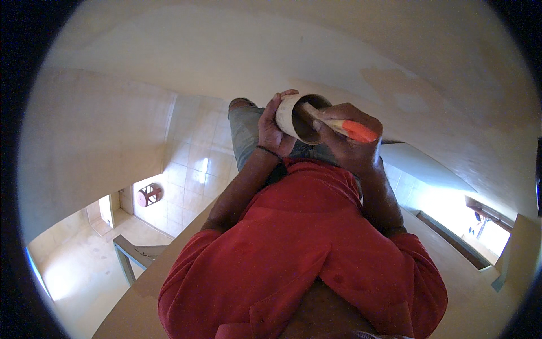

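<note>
Cylindrical container (296, 117) sits tilted at chest height in front of the red shirt (299, 254), left hand (272, 130) wrapped around its wall. Right hand (350, 141) grips an orange-handled tool (344, 127), tip inside the open mouth; contents are hidden, so progress is unclear.

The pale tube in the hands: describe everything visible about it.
The tube is a short, pale beige cylinder, looking like plastic pipe or thick card, with its open round end turned toward the camera and a dark brownish inside. It lies tilted, held up in front of the red shirt. The left hand wraps its outer wall. The right hand pushes an orange-handled tool into the opening; the tool's tip is hidden in shadow.
</note>
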The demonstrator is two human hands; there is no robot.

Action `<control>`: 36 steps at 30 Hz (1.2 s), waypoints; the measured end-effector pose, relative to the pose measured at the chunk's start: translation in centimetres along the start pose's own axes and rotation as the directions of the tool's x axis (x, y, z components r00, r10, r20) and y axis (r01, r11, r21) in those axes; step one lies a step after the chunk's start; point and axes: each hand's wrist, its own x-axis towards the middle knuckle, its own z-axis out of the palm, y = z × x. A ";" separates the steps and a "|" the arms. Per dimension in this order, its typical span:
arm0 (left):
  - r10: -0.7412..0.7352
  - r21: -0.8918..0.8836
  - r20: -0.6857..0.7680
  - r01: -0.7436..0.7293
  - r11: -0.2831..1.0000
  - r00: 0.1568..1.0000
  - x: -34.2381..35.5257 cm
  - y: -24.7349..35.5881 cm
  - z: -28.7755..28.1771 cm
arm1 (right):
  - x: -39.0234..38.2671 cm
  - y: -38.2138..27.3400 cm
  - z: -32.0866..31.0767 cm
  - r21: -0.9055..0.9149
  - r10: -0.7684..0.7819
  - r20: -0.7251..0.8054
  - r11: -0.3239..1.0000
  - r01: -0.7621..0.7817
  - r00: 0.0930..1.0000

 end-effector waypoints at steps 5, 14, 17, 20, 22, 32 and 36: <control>0.001 -0.006 -0.027 -0.001 1.000 1.000 0.2 -0.2 -0.4 | -0.1 -0.7 -1.1 0.189 0.124 -0.155 0.978 -0.093 0.980; -0.068 -0.095 -0.048 0.063 0.993 0.997 0.6 -0.3 -1.0 | 0.2 -1.1 -2.8 0.300 0.219 -0.248 0.944 -0.140 0.944; -0.080 -0.100 -0.071 0.072 0.992 0.994 0.7 -0.4 -1.3 | 0.0 -0.7 -2.7 0.332 0.235 -0.259 0.932 -0.142 0.937; -0.097 -0.108 -0.066 0.090 0.990 0.993 0.6 -0.4 -1.2 | 0.1 -0.3 -2.7 0.383 0.221 -0.265 0.917 -0.108 0.938; -0.107 -0.118 -0.067 0.098 0.988 0.992 0.6 -0.4 -1.3 | 0.1 0.4 -2.7 0.423 0.232 -0.279 0.901 -0.098 0.932; -0.094 -0.030 -0.072 0.092 0.995 0.993 0.8 -0.4 -1.9 | 0.1 1.0 -2.9 0.601 0.342 -0.254 0.789 -0.129 0.905; -0.107 -0.071 -0.047 0.103 0.992 0.993 0.6 -0.3 -1.8 | -0.1 1.1 -2.9 0.676 0.464 -0.223 0.707 -0.206 0.857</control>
